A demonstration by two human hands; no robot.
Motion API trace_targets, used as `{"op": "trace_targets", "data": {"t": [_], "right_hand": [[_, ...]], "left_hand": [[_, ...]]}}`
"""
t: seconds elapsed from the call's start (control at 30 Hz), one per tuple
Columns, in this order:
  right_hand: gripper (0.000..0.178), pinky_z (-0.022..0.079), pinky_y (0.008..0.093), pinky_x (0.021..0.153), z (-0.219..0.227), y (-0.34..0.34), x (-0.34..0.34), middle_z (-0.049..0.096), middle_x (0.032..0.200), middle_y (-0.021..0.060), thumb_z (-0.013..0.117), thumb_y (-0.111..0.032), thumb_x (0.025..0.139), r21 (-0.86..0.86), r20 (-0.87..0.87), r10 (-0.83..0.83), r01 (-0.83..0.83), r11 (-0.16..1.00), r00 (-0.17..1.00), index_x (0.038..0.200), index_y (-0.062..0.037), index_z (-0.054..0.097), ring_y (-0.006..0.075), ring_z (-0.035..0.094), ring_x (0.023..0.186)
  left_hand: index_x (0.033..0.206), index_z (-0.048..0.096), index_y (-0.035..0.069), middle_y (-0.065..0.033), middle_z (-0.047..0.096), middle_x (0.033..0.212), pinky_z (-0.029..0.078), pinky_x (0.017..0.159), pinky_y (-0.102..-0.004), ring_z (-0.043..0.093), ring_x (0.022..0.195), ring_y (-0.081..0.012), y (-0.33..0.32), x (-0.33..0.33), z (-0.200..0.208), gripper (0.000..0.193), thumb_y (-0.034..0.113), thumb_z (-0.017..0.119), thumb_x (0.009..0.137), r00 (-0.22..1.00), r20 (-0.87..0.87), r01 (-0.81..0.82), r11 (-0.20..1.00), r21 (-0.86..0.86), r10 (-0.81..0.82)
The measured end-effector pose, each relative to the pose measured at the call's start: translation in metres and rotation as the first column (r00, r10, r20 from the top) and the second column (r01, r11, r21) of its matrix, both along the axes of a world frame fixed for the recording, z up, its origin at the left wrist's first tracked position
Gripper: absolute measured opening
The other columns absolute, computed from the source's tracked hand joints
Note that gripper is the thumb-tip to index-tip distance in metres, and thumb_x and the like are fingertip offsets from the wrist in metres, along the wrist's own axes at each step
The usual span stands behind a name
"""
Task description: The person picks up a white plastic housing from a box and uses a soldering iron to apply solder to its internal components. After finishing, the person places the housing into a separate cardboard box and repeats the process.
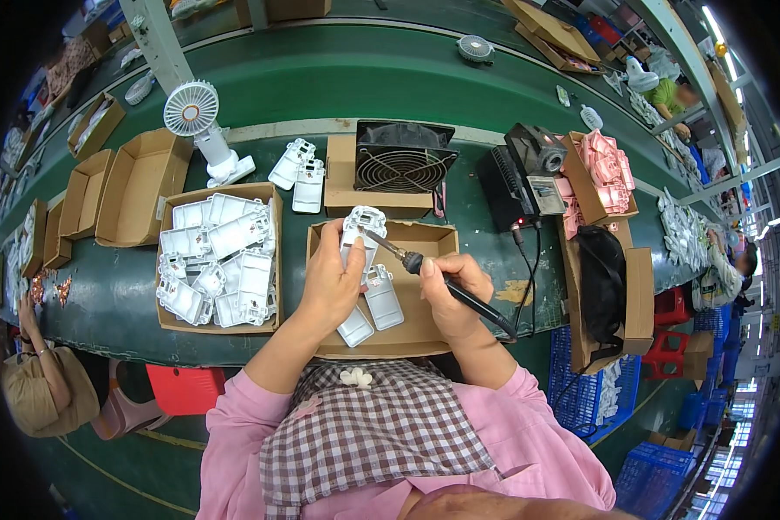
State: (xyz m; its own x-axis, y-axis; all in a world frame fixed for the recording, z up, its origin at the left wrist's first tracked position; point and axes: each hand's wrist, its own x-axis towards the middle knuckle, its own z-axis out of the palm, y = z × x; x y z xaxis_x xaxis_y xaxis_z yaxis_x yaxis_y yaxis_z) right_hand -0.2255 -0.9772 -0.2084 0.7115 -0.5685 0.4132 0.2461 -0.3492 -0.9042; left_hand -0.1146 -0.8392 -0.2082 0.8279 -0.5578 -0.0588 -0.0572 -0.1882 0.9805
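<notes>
A white plastic housing (pixel 355 231), rounded and notched at one end, sits near the frame's centre, held by the left hand (pixel 331 276); its long axis runs nearly vertical, rounded end up; the right hand (pixel 456 290) grips a black-handled soldering iron (pixel 480 307), tip pointing upper left.

A wide fisheye camera, the left of two worn side by side on the person's head, looks down and forward, upright and unmirrored. It sits above the checked apron (pixel 364 425), close over the near edge of the green worktop (pixel 87 290), with the left hand (pixel 331 270) and right hand (pixel 457 290) near mid-view. Beyond the worktop's far edge it reaches the conveyor belt (pixel 338 82); straight lines bow toward a dark rim.
</notes>
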Motion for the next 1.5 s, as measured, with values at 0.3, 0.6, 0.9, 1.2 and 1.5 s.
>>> {"op": "trace_targets", "data": {"t": [0.3, 0.6, 0.9, 1.2, 1.5], "right_hand": [[0.007, 0.041, 0.0211, 0.045, -0.006, -0.001, -0.007, 0.056, 0.070, 0.0094, 0.056, -0.005, 0.090, 0.025, 0.195, -0.010, 0.005, 1.000, 0.981, 0.086, -0.0031, 0.049, 0.0091, 0.050, 0.048], [0.012, 0.042, 0.0223, 0.044, -0.006, -0.004, -0.011, 0.056, 0.073, 0.0111, 0.056, -0.012, 0.090, -0.014, 0.276, 0.022, -0.019, 1.000, 0.961, 0.091, -0.0036, 0.048, 0.0103, 0.049, 0.048], [0.011, 0.046, 0.0250, 0.053, -0.008, -0.006, -0.014, 0.060, 0.072, 0.0096, 0.060, -0.006, 0.088, 0.062, 0.267, 0.067, -0.087, 0.994, 0.961, 0.093, -0.0010, 0.051, 0.0123, 0.056, 0.058], [0.011, 0.046, 0.0241, 0.054, -0.003, -0.003, -0.013, 0.061, 0.069, 0.0087, 0.062, -0.006, 0.087, 0.121, 0.197, 0.038, -0.062, 0.991, 0.980, 0.085, -0.0006, 0.052, 0.0109, 0.056, 0.057], [0.012, 0.043, 0.0243, 0.051, -0.002, -0.005, -0.008, 0.060, 0.067, 0.0073, 0.064, -0.003, 0.085, 0.069, 0.127, 0.042, -0.051, 0.996, 0.991, 0.081, -0.0012, 0.053, 0.0102, 0.054, 0.056]], "left_hand": [[0.121, 0.044, -0.001, -0.0095, 0.058, 0.100, 0.057, 0.058, -0.0281, 0.061, 0.077, -0.0139, 0.004, 0.009, -0.012, 0.033, 0.021, 0.051, 0.096, 0.924, -0.358, 0.028, 0.958, -0.284, -0.133], [0.120, 0.044, 0.003, -0.0111, 0.062, 0.100, 0.057, 0.069, -0.0309, 0.067, 0.078, -0.0192, 0.001, 0.013, -0.007, 0.047, 0.007, 0.069, 0.080, 0.812, -0.519, 0.053, 0.920, -0.389, -0.267], [0.119, 0.049, 0.000, -0.0062, 0.061, 0.102, 0.047, 0.079, -0.0254, 0.058, 0.090, -0.0108, -0.001, 0.006, -0.002, 0.049, 0.020, 0.073, 0.082, 0.975, -0.211, 0.011, 0.960, -0.280, -0.073], [0.112, 0.054, 0.000, -0.0046, 0.062, 0.095, 0.047, 0.074, -0.0239, 0.057, 0.083, -0.0085, 0.002, 0.007, -0.010, 0.031, 0.020, 0.062, 0.090, 0.995, -0.096, -0.042, 0.956, -0.290, 0.014], [0.108, 0.055, 0.000, -0.0079, 0.063, 0.082, 0.055, 0.052, -0.0275, 0.063, 0.058, -0.0151, 0.000, 0.003, 0.001, 0.019, 0.009, 0.054, 0.091, 0.966, -0.252, -0.125, 0.952, -0.279, 0.053]]}}
